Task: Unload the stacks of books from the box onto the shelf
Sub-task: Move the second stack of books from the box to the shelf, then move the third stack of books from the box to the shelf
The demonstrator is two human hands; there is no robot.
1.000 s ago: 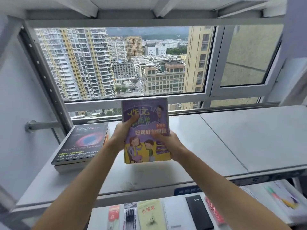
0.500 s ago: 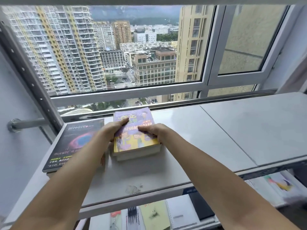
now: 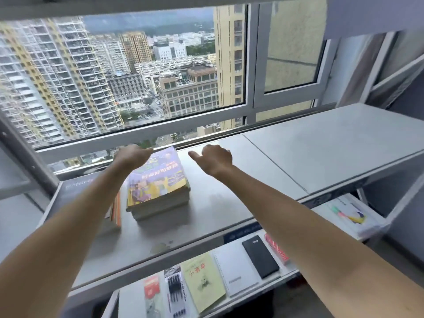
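Observation:
A stack of books (image 3: 158, 187) with a purple and yellow top cover lies flat on the grey shelf (image 3: 229, 203), left of its middle. My left hand (image 3: 132, 154) hovers at the stack's far left corner, fingers loose and holding nothing. My right hand (image 3: 214, 159) is off the stack, a little to its right, with the thumb pointing left and nothing in it. A second stack topped by a dark book (image 3: 75, 183) sits to the left, mostly hidden behind my left forearm. No box is in view.
A window frame (image 3: 142, 136) runs just behind the shelf. The shelf's right half (image 3: 321, 143) is bare. The lower shelf holds a yellow booklet (image 3: 203, 281), a white spiral notebook (image 3: 236, 269), a black diary (image 3: 260, 255), pens (image 3: 175, 292) and other stationery.
The purple book stack went from upright in both hands to lying flat on the shelf. Both hands have let go and spread apart, the right one moving off to the right.

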